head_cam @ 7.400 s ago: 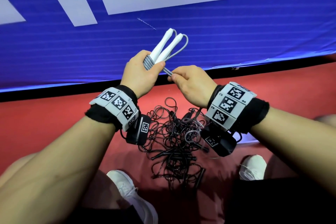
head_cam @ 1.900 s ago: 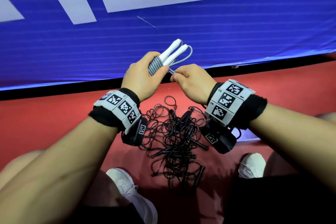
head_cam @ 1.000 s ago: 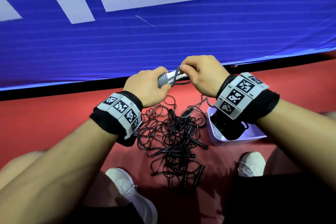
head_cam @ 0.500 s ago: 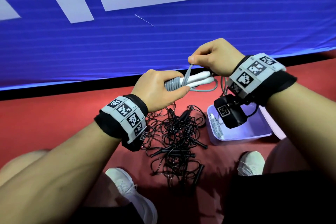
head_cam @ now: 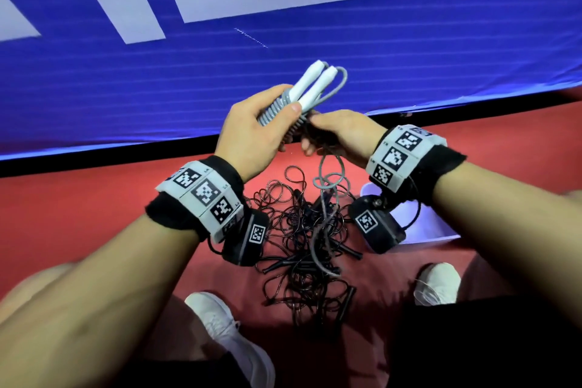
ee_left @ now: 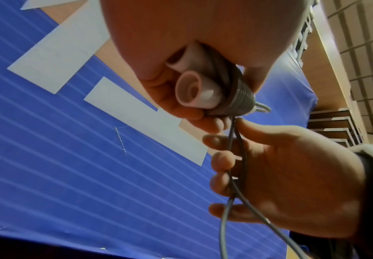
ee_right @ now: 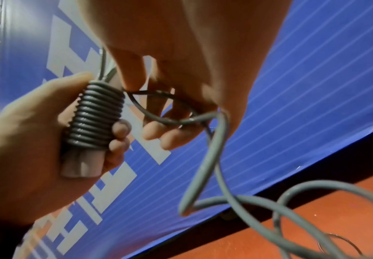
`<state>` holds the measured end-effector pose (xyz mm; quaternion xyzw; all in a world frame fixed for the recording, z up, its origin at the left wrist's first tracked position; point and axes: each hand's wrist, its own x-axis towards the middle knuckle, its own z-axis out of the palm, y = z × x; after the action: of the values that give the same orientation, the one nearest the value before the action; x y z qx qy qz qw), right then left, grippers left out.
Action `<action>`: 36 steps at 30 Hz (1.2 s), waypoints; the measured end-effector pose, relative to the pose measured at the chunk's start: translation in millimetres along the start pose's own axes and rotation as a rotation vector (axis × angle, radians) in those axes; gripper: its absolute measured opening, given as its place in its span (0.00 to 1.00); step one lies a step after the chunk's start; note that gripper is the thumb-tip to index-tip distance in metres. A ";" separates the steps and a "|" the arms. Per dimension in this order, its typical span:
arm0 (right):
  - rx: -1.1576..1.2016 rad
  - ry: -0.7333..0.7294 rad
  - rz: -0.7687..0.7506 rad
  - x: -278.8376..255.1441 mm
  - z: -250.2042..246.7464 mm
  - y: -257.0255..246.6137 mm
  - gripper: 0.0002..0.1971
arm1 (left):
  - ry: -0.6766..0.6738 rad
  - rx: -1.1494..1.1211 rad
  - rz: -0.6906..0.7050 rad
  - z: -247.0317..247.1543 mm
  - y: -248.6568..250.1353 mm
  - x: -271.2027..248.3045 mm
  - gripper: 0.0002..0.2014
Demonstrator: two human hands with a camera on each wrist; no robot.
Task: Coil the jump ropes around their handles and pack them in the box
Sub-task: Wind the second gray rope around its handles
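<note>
Left hand [head_cam: 252,132] clamps the paired white handles [head_cam: 310,85], thumb pinning the grey coil [ee_right: 94,115]. Right hand [head_cam: 341,132], just beside it, has curled fingers [ee_left: 222,161] guiding the loose grey rope [ee_right: 212,157]. Advice: keep tension and lay each turn tight against the last. Below the fingers lie tangled black ropes [head_cam: 302,239] and the pale box [head_cam: 422,230].

Black wristbands [head_cam: 447,164] with grey marker tiles [head_cam: 201,192], white sneakers [head_cam: 230,334], bare forearms
</note>
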<state>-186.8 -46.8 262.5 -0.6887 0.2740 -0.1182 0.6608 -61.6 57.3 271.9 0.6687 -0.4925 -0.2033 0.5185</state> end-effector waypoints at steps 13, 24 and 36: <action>-0.379 0.248 -0.110 -3.5 13.5 8.1 0.13 | 0.023 0.022 -0.105 -3.8 2.7 5.4 0.04; -0.475 0.174 -0.076 -5.4 12.6 0.1 0.10 | 0.062 0.288 -0.021 -12.0 -11.6 11.1 0.10; -0.919 0.158 -0.049 -16.0 12.2 -6.0 0.12 | -0.022 0.652 -0.083 -6.6 -32.1 16.0 0.16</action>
<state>-192.2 -28.0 270.4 -0.9052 0.3311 -0.0519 0.2615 -35.1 45.8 249.6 0.8169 -0.5095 -0.0633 0.2629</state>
